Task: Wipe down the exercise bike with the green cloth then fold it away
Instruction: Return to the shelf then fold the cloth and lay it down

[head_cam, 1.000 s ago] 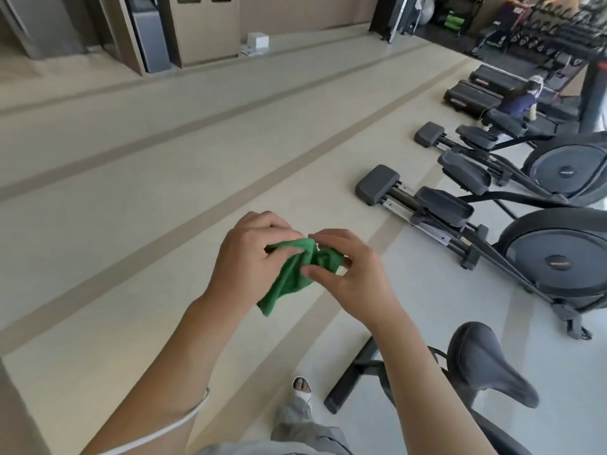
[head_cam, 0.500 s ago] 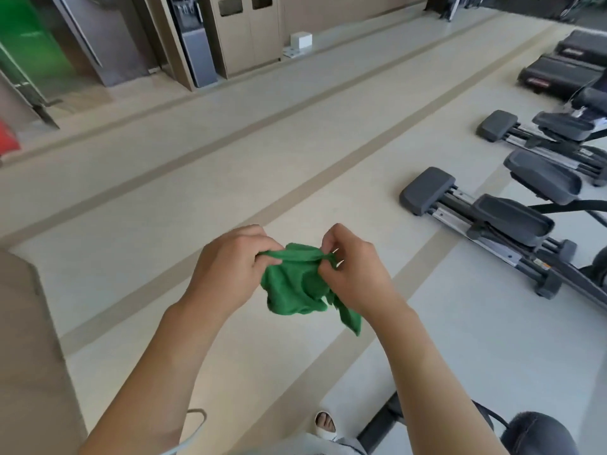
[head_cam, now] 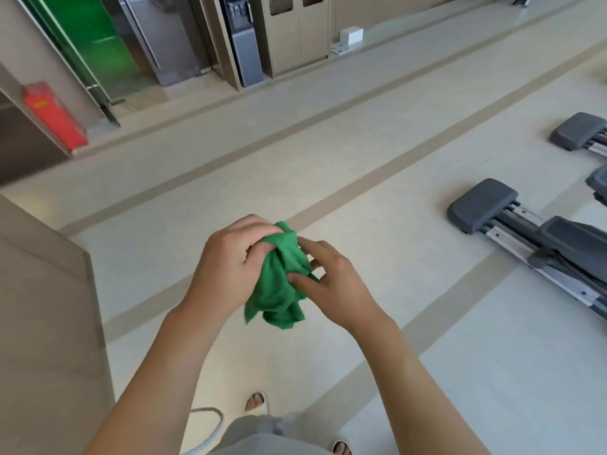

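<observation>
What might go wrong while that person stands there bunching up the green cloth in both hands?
The green cloth is crumpled, not flat, so folding it in mid-air may come out messy. The left hand has the firm grip at the top, while the right hand only pinches an edge; the hanging part could slip out and drop to the floor. The grey machine rails lie close by, a likely trip hazard.

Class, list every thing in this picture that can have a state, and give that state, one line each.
Green cloth: bunched, not folded, held in the air.
Left hand: grips the cloth's top.
Right hand: pinches the cloth's side.
Cabinet doors: closed.
Elliptical pedal: unoccupied.
</observation>
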`<state>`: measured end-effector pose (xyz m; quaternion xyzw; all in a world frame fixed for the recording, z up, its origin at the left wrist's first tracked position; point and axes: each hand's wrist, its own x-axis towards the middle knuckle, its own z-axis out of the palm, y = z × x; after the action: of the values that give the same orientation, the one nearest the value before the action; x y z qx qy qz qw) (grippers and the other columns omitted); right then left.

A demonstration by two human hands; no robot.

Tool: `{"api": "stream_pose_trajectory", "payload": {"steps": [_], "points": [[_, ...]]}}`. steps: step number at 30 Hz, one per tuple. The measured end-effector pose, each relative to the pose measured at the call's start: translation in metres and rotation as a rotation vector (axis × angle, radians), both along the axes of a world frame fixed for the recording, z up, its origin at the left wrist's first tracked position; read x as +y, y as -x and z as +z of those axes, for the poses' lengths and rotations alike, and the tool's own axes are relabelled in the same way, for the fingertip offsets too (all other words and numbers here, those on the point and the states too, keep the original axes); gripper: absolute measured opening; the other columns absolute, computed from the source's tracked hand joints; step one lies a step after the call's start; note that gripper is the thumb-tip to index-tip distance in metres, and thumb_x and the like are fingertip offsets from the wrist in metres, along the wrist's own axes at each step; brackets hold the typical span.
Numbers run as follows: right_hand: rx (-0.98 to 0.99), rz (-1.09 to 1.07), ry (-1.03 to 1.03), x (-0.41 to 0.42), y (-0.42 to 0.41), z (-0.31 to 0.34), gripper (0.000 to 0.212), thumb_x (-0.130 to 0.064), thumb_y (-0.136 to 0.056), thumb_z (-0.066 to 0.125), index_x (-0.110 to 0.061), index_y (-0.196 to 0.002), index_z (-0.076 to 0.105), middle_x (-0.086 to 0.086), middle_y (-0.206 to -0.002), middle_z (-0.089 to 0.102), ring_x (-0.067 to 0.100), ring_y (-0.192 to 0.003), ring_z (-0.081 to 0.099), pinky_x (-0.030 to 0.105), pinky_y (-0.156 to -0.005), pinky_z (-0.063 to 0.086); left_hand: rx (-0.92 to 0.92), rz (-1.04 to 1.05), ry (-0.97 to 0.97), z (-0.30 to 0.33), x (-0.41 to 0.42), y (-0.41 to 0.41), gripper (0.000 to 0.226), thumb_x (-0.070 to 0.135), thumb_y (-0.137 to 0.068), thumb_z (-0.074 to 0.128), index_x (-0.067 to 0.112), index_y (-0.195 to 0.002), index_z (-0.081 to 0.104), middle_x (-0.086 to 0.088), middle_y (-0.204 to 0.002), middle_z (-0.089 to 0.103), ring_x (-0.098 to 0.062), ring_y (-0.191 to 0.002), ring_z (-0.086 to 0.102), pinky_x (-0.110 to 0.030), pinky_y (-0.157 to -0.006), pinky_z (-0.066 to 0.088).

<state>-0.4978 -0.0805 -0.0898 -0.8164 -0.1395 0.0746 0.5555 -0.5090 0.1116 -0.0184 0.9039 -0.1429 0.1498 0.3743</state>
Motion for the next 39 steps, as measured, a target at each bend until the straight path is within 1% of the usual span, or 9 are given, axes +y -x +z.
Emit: {"api": "stream_pose_trajectory", "payload": {"steps": [3, 6, 9, 12, 14, 22, 31, 35, 39], "points": [[-0.044, -0.028, 0.034, 0.014, -0.028, -0.005, 0.038, -0.023, -0.094, 0.070, -0.040, -0.128, 0.067, -0.013, -0.105, 0.064, 0.011, -0.092, 0.061, 0.031, -0.077, 0.054, 0.082, -0.019, 0.081, -0.007, 0.023, -0.022, 0.029, -0.010, -0.098, 0.056, 0.010, -0.107, 0.076, 0.003, -0.105, 0.071, -0.018, -0.101, 0.067, -0.020, -0.086, 0.049], [-0.091, -0.071, 0.084, 0.036, -0.061, -0.005, 0.033, -0.012, -0.090, 0.065, -0.034, -0.113, 0.076, -0.006, -0.094, 0.066, 0.014, -0.082, 0.061, 0.038, -0.074, 0.055, 0.133, -0.041, 0.163, -0.016, 0.058, -0.048, 0.024, -0.007, -0.097, 0.062, 0.011, -0.103, 0.077, 0.002, -0.106, 0.070, -0.021, -0.104, 0.067, -0.028, -0.089, 0.053], [-0.119, -0.139, 0.180, 0.062, -0.097, -0.001, 0.033, -0.011, -0.088, 0.065, -0.031, -0.111, 0.077, -0.003, -0.091, 0.065, 0.015, -0.080, 0.061, 0.038, -0.074, 0.054, 0.180, 0.006, 0.149, -0.023, 0.106, -0.084, 0.024, 0.002, -0.091, 0.074, 0.022, -0.103, 0.079, 0.011, -0.109, 0.069, -0.018, -0.109, 0.066, -0.035, -0.092, 0.055], [-0.127, -0.212, 0.243, 0.090, -0.136, 0.013, 0.030, -0.011, -0.088, 0.065, -0.030, -0.108, 0.077, -0.007, -0.093, 0.066, 0.011, -0.081, 0.060, 0.030, -0.072, 0.053, 0.219, 0.058, 0.084, -0.024, 0.156, -0.118, 0.032, 0.006, -0.091, 0.075, 0.034, -0.107, 0.075, 0.019, -0.113, 0.066, -0.008, -0.111, 0.063, -0.032, -0.092, 0.054], [-0.133, -0.262, 0.277, 0.109, -0.163, 0.022, 0.029, -0.013, -0.087, 0.065, -0.032, -0.106, 0.076, -0.011, -0.093, 0.066, 0.008, -0.080, 0.060, 0.026, -0.069, 0.051, 0.214, 0.062, 0.057, -0.025, 0.185, -0.141, 0.030, 0.011, -0.094, 0.073, 0.036, -0.110, 0.073, 0.021, -0.114, 0.064, -0.005, -0.110, 0.062, -0.034, -0.093, 0.053], [-0.174, -0.409, 0.413, 0.183, -0.245, 0.036, 0.027, -0.017, -0.084, 0.064, -0.031, -0.104, 0.076, -0.012, -0.091, 0.064, 0.013, -0.081, 0.062, 0.035, -0.072, 0.056, 0.169, 0.105, 0.064, -0.028, 0.275, -0.222, 0.023, 0.026, -0.099, 0.066, 0.037, -0.119, 0.067, 0.023, -0.120, 0.060, -0.002, -0.113, 0.060, -0.035, -0.096, 0.051], [-0.158, -0.451, 0.438, 0.215, -0.324, 0.039, 0.026, -0.019, -0.081, 0.065, -0.031, -0.102, 0.074, -0.015, -0.094, 0.068, 0.013, -0.082, 0.065, 0.035, -0.073, 0.057, 0.165, 0.137, 0.093, -0.039, 0.311, -0.296, 0.026, 0.032, -0.098, 0.065, 0.038, -0.124, 0.064, 0.023, -0.122, 0.056, -0.002, -0.114, 0.058, -0.035, -0.096, 0.051], [-0.109, -0.452, 0.401, 0.216, -0.369, 0.035, 0.019, -0.016, -0.077, 0.070, -0.029, -0.090, 0.072, -0.014, -0.083, 0.070, 0.009, -0.070, 0.065, 0.029, -0.062, 0.054, 0.175, 0.142, 0.088, -0.045, 0.309, -0.336, 0.025, 0.032, -0.098, 0.065, 0.037, -0.123, 0.064, 0.023, -0.122, 0.056, -0.001, -0.115, 0.058, -0.035, -0.097, 0.051], [-0.107, -0.429, 0.373, 0.210, -0.426, 0.029, 0.013, -0.014, -0.072, 0.073, -0.025, -0.079, 0.070, -0.010, -0.070, 0.067, 0.011, -0.060, 0.061, 0.028, -0.054, 0.050, 0.182, 0.172, 0.071, -0.049, 0.302, -0.390, 0.025, 0.031, -0.098, 0.066, 0.038, -0.122, 0.065, 0.022, -0.121, 0.057, -0.002, -0.114, 0.057, -0.034, -0.097, 0.051]]}}
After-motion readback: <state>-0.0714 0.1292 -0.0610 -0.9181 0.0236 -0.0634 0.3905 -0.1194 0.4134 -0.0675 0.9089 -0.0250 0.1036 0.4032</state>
